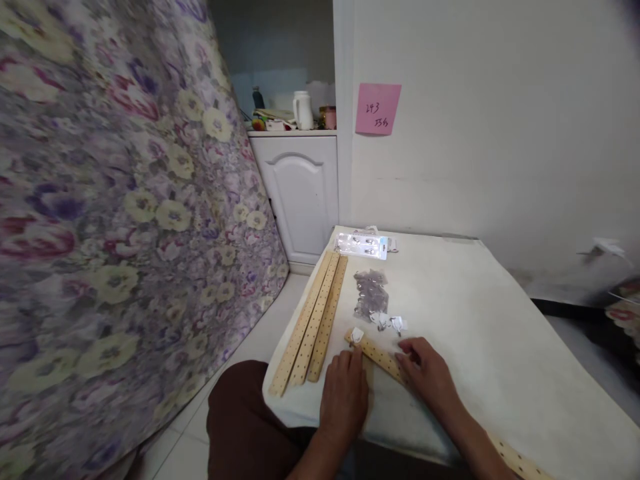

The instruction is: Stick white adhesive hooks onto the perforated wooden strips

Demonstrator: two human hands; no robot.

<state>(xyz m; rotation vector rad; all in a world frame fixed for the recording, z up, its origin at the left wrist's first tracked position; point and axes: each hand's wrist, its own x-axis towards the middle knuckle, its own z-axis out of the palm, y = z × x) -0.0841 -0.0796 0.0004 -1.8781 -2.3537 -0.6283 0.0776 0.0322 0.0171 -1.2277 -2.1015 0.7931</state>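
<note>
A wooden strip with rows of small holes lies slantwise near the front of the white-covered table, and it passes beneath my right forearm. My left hand is at the strip's far left end, its fingers closed beside a small white tag with a metal piece; what the fingertips grip is hidden. My right hand rests over the middle of the strip, thumb and fingers apart. Two more white-tagged metal pieces sit just beyond. Behind them is a cluster of small clear bags.
Several perforated wooden strips lie along the left side of the table. Clear packaging is at the far edge. A floral curtain hangs at left, beside a white cabinet. A pink note is on the wall.
</note>
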